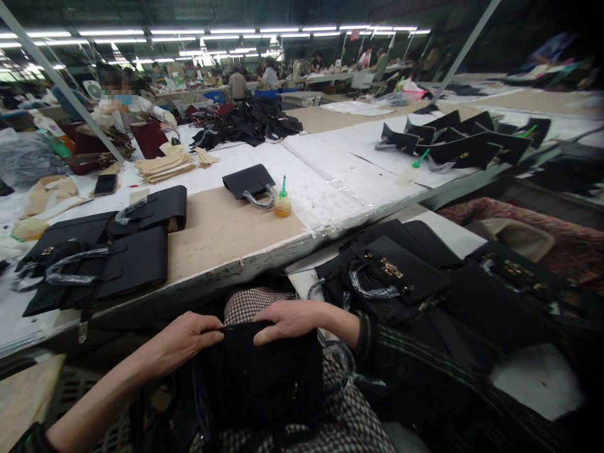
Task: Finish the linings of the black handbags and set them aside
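Note:
A black handbag (268, 384) rests on my lap over a checked cloth, its upper edge towards the table. My left hand (193, 336) pinches the left end of that edge, thumb on the near face. Farther right along the same edge, my right hand (283, 319) grips it with the thumb on the near side and the fingers behind. A plastic-wrapped handle (346, 362) shows at the bag's right side. The fingertips of both hands are hidden behind the bag.
Black bags with wrapped handles lie at the table's left (134, 261). A glue bottle (283, 204) with a green nozzle stands beside a small black bag piece (249, 180). More black bags (387, 270) are piled to my right. A masked person (125, 104) sits across the table.

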`<state>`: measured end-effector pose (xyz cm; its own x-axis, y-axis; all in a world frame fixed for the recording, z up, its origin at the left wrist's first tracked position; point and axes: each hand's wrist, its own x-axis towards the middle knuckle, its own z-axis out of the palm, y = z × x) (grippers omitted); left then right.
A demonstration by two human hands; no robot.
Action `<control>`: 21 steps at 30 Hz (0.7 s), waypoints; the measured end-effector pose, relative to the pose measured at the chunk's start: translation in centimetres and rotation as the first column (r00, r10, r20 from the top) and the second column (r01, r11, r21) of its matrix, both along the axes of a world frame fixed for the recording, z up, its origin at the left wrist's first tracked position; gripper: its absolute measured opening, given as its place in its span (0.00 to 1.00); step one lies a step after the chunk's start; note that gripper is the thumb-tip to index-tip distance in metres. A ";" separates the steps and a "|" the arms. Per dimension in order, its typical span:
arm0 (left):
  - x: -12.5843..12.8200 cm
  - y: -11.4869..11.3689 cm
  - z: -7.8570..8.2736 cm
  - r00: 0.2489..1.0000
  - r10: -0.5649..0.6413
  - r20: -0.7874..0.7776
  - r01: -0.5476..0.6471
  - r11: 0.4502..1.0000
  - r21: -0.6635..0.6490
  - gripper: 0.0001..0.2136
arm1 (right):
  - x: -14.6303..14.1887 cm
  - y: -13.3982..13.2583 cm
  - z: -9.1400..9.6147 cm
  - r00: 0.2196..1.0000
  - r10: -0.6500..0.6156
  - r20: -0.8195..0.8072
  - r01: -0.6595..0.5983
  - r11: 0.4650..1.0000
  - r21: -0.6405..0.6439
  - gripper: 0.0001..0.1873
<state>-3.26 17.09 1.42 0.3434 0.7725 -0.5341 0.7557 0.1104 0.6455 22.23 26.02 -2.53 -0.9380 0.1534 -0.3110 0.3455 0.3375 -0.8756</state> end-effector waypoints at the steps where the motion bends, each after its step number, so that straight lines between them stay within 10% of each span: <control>1: 0.0 0.0 0.0 1.000 -0.002 -0.009 0.002 1.000 0.010 0.16 | -1.4 -0.1 -0.2 0.999 0.010 -0.050 -0.008 0.999 0.047 0.21; 7: -0.4 -0.4 -0.2 1.000 0.002 -0.024 -0.001 0.998 0.070 0.12 | -6.0 -1.4 -2.3 0.970 -0.054 -0.238 0.110 0.968 0.227 0.13; 15: 0.3 -0.9 -1.6 0.986 0.159 0.048 -0.162 0.985 0.061 0.15 | -4.6 -1.6 -1.6 0.969 -0.149 -0.199 0.148 0.989 -0.023 0.11; 21: -0.3 -1.2 0.3 0.982 0.107 0.153 -0.096 0.992 -0.077 0.14 | -3.7 -1.9 -0.8 0.976 -0.180 -0.120 0.160 0.974 -0.158 0.13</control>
<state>-3.60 15.89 1.71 0.3489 0.7709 -0.5329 0.6286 0.2292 0.7432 18.49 24.09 -3.32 -0.9363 0.2766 -0.2165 0.2642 0.1484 -0.9530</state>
